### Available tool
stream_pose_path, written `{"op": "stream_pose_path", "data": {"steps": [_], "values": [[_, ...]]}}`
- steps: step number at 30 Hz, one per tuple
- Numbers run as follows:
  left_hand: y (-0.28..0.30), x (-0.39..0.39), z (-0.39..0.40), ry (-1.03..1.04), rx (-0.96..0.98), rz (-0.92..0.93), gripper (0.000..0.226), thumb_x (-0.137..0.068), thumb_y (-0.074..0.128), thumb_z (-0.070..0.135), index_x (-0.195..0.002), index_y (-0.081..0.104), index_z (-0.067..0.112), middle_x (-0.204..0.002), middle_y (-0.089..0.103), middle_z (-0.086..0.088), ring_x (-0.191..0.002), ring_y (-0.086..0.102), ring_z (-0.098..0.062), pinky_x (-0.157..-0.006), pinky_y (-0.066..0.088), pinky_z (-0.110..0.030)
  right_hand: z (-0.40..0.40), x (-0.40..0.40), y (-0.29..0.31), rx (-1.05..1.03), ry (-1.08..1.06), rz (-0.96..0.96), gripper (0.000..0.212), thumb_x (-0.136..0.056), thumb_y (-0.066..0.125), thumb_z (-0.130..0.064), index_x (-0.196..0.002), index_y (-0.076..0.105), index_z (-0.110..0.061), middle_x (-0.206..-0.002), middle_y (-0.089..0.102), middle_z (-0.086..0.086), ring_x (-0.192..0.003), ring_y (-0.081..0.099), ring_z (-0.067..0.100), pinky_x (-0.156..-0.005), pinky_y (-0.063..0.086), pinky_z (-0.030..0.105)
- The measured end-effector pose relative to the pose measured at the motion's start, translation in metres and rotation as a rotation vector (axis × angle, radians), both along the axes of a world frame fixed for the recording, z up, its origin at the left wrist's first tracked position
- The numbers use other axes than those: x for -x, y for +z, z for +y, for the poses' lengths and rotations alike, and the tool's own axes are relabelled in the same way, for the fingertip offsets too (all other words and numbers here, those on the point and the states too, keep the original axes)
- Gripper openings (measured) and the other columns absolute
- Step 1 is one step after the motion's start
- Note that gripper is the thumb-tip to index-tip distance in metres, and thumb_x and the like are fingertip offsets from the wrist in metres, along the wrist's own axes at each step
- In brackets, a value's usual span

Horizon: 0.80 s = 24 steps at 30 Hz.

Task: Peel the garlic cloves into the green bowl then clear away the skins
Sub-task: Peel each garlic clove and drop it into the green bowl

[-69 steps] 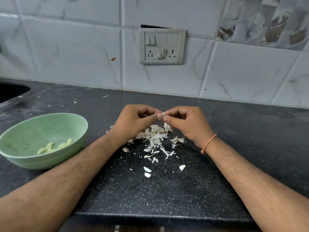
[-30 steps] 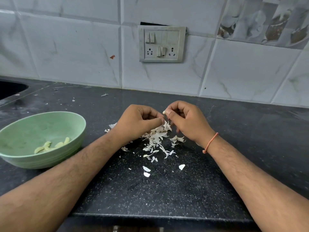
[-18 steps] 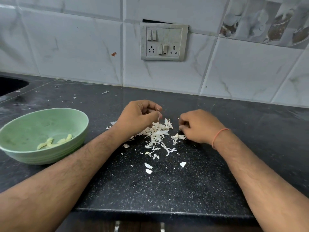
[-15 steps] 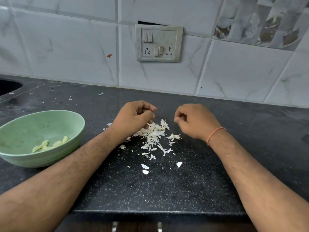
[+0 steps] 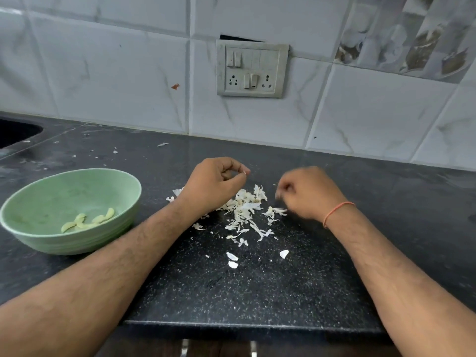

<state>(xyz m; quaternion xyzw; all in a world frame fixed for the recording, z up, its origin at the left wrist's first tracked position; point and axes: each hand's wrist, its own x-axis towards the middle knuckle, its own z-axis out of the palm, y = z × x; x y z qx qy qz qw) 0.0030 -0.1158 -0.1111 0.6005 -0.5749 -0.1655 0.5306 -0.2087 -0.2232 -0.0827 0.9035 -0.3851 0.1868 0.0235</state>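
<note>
A: Looking down at a dark stone counter (image 5: 257, 292), what do the hands do?

B: The left hand (image 5: 213, 186) hovers above a pile of white garlic skins (image 5: 247, 210). Its thumb and forefinger pinch a small pale bit at their tips (image 5: 244, 173); whether it is a clove or a scrap of skin is too small to tell. The right hand (image 5: 306, 193) is beside the pile, fingers curled in, but it is blurred, so I cannot tell whether it holds anything. An orange thread (image 5: 337, 211) circles that wrist.

A: Where is the bowl?

B: The green bowl (image 5: 38, 199) sits on the counter to the left, apart from the pile, with a few peeled yellowish garlic cloves (image 5: 87, 221) at its bottom. A few loose skins lie nearer the front edge.

A: And behind?

B: A tiled wall with a switch plate (image 5: 252, 69), and a sink corner (image 5: 15, 132) at far left.
</note>
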Motion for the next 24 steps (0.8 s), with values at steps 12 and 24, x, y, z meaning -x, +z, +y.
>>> {"op": "stream_pose_path", "data": {"steps": [12, 24], "values": [[-0.003, -0.001, -0.003, -0.005, 0.06, -0.106, 0.013, -0.089, 0.085, 0.039, -0.099, 0.079, 0.034, -0.049, 0.031, 0.013, -0.05, 0.03, -0.011, -0.059, 0.035, -0.027, 0.002, -0.011, -0.007, -0.135, 0.081, -0.397, 0.005, -0.091, 0.081, -0.035, -0.088, 0.084, -0.032, -0.078, 0.076, -0.018, -0.075, 0.067, -0.004, -0.069, 0.049, 0.011], [0.001, 0.003, -0.001, 0.046, 0.195, -0.093, 0.01, -0.09, 0.085, 0.039, -0.091, 0.079, 0.031, -0.048, 0.032, 0.012, -0.05, 0.031, -0.014, -0.056, 0.044, -0.034, 0.011, -0.022, -0.016, -0.444, 0.333, -0.762, 0.005, -0.096, 0.08, -0.022, -0.092, 0.084, -0.022, -0.08, 0.076, 0.008, -0.069, 0.062, 0.014, -0.059, 0.049, 0.024]]}}
